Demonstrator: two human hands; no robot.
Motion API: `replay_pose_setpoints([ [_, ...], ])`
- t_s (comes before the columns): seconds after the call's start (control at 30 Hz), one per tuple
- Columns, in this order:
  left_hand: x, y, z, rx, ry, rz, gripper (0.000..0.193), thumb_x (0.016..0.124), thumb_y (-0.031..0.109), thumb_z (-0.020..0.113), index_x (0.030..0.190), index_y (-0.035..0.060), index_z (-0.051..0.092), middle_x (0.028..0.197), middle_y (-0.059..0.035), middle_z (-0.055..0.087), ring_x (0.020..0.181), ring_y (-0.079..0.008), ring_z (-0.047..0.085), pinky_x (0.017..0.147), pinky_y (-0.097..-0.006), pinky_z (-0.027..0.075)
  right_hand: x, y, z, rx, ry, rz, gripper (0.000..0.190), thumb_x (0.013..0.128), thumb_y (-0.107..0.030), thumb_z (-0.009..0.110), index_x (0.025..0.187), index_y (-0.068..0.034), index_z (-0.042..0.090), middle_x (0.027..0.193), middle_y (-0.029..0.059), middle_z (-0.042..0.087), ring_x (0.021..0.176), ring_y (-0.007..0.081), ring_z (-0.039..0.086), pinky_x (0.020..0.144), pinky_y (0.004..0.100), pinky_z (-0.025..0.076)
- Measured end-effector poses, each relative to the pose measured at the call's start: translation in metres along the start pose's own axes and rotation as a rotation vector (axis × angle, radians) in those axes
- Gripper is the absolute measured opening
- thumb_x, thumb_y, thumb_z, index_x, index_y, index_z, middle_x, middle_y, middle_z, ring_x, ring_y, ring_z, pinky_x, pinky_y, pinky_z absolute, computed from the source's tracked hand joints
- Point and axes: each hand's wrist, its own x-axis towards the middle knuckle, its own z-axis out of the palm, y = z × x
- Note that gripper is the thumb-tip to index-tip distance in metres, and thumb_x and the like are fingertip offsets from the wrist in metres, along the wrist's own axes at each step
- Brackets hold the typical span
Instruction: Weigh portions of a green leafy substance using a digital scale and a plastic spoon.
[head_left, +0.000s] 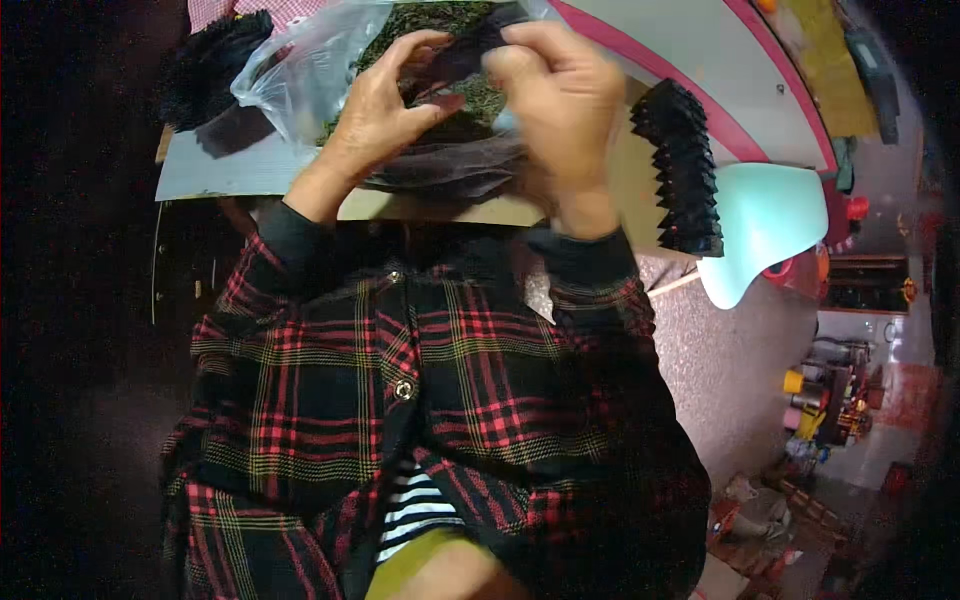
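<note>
A small dark, thin piece, blurred and of unclear material, is held up between my hands. My right hand pinches its right end between thumb and bent fingers. The fingers of my left hand curl round its left end, while the left thumb stands apart below. Beneath both hands, a clear plastic bag lies open around a heap of dark green, shredded dried plant material. Motion blurs the right hand and wrist.
A row of black, pointed, stacked pieces lies right of my right hand. More black pieces are piled at the left. A turquoise plastic chair stands at the table's right edge. The tabletop has a pink band.
</note>
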Motion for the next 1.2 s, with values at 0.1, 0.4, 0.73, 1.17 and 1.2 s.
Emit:
replay_pose_setpoints([
  [0.1,0.000,0.005,-0.004,0.111,-0.013,0.049,0.067,0.071,0.023,0.080,0.129,0.0093,0.048,0.112,-0.0117,0.062,0.106,-0.0237,0.059,0.091,-0.0331,0.046,0.011,-0.002,-0.050,0.113,0.177,0.137,0.014,0.077,-0.003,0.067,0.090,0.003,0.067,0.071,0.0030,0.064,0.059,0.0074,0.056,0.053,0.0206,0.044],
  [0.4,-0.002,-0.008,-0.007,0.064,-0.003,-0.006,0.055,0.078,0.017,0.073,0.128,0.0097,0.050,0.107,-0.0101,0.062,0.102,-0.0204,0.059,0.086,-0.0320,0.047,-0.001,0.107,-0.219,-0.736,0.284,0.366,0.015,0.079,-0.014,0.065,0.074,0.000,0.064,0.059,0.0030,0.058,0.049,0.0087,0.051,0.045,0.0237,0.039],
  [0.73,0.007,-0.010,0.008,0.069,-0.072,-0.082,0.051,0.081,0.008,0.069,0.127,0.0087,0.049,0.107,-0.0067,0.059,0.095,-0.0171,0.056,0.083,-0.0294,0.047,-0.023,0.254,-0.255,-0.954,0.162,0.341,0.013,0.076,-0.012,0.060,0.073,0.000,0.062,0.060,0.0066,0.059,0.055,0.0141,0.054,0.053,0.0298,0.042],
  [1.17,0.011,-0.024,0.016,0.146,-0.101,-0.065,0.046,0.081,0.008,0.068,0.125,0.0076,0.052,0.107,-0.0068,0.060,0.090,-0.0167,0.058,0.074,-0.0290,0.049,-0.017,0.273,-0.245,-1.085,0.102,0.355,0.020,0.074,-0.019,0.062,0.079,0.000,0.065,0.066,0.0158,0.061,0.062,0.0274,0.060,0.061,0.0372,0.046],
  [1.2,0.010,-0.024,0.016,0.151,-0.094,-0.048,0.046,0.081,0.008,0.067,0.124,0.0075,0.052,0.107,-0.0068,0.060,0.090,-0.0167,0.058,0.073,-0.0291,0.049,-0.016,0.272,-0.244,-1.082,0.100,0.356,0.020,0.074,-0.019,0.062,0.079,0.000,0.065,0.066,0.0158,0.061,0.062,0.0274,0.060,0.061,0.0372,0.046],
])
